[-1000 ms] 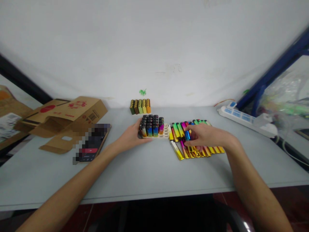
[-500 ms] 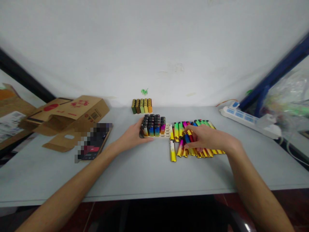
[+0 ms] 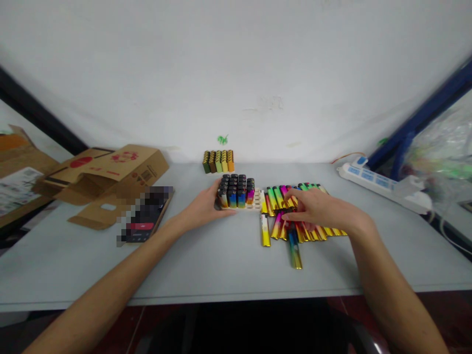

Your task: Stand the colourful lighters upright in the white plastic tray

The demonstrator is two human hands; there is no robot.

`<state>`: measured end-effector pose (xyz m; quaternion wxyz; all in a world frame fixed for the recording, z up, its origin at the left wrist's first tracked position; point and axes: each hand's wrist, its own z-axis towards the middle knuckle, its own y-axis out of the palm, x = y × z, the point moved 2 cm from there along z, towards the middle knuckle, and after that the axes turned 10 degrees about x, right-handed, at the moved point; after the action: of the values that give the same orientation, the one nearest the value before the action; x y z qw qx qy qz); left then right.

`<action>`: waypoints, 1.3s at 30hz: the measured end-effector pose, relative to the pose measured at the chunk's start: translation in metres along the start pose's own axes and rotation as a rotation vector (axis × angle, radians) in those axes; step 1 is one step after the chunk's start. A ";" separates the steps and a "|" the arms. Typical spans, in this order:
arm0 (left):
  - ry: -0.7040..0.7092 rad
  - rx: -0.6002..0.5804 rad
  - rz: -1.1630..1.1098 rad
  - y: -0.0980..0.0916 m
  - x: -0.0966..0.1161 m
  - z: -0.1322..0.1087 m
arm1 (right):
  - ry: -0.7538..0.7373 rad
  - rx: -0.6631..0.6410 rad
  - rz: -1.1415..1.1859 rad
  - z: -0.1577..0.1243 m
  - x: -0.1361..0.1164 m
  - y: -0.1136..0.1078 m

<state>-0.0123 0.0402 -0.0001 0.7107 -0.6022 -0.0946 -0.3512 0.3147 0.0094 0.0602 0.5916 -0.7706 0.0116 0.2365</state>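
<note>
A white slotted tray [image 3: 250,207] stands on the table, filled at its left and middle with several upright lighters with black tops [image 3: 232,189]. My left hand [image 3: 204,209] grips the tray's left end, thumb along the front, fingers partly hidden behind. To the right lies a spread of shiny, multicoloured lighters [image 3: 275,196] with gold ends. Over them is my right hand [image 3: 311,209], its thumb and index finger apart at the lighters; its other fingers are partly hidden. A blue-and-gold lighter [image 3: 295,250] lies below the spread, nearer the table's front edge.
Behind the tray, a block of upright lighters [image 3: 218,162] stands near the wall. An opened cardboard box [image 3: 143,164] and a partly blurred phone [image 3: 153,214] are on the left. A white power strip [image 3: 383,184] with a cable lies at the right.
The blue-and-gold lighter has come out of the spread toward the table's front edge. My right hand has shifted slightly, its thumb a little higher. My left hand stays on the tray.
</note>
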 end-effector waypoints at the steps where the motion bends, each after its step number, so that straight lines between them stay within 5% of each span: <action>1: 0.005 0.001 0.000 0.000 0.000 0.000 | -0.018 0.027 -0.025 0.000 0.001 -0.001; 9: -0.013 -0.009 -0.003 0.001 -0.002 -0.001 | -0.215 0.236 -0.018 -0.023 -0.012 -0.009; 14: 0.023 0.002 -0.001 0.000 0.000 -0.001 | -0.396 0.377 0.061 -0.074 -0.016 0.020; 19: 0.013 -0.008 0.001 0.000 0.000 0.000 | -0.420 0.408 -0.044 -0.107 0.004 0.058; 25: -0.008 -0.008 0.009 0.000 -0.001 -0.001 | -0.462 0.437 -0.070 -0.115 0.013 0.078; 39: -0.013 -0.002 -0.002 0.000 0.000 -0.001 | -0.521 0.587 -0.030 -0.107 0.007 0.082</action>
<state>-0.0125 0.0397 -0.0004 0.7090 -0.6052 -0.0993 -0.3481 0.3337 -0.1117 0.0037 0.7734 -0.4829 -0.0834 0.4021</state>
